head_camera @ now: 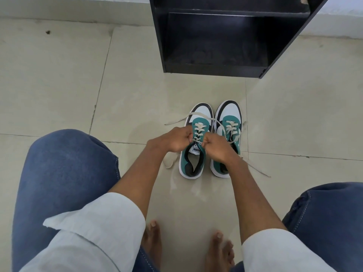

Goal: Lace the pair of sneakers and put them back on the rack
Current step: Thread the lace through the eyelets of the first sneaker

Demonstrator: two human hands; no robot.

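Observation:
Two teal, white and black sneakers stand side by side on the tiled floor, toes pointing at the rack. The left sneaker (196, 154) has a cream lace (198, 128) crossed through its eyelets. My left hand (176, 139) pinches one end of that lace at the top eyelets. My right hand (216, 149) grips the other end, which loops over the toe. The right sneaker (228, 116) is laced too, with loose ends trailing on the floor; my right hand hides its heel. The black shoe rack (216, 69) stands just beyond the shoes.
My knees in blue jeans flank the scene at lower left (64, 173) and lower right (330, 216). My bare feet (153, 238) rest on the floor near the bottom. A white wall base runs behind the rack.

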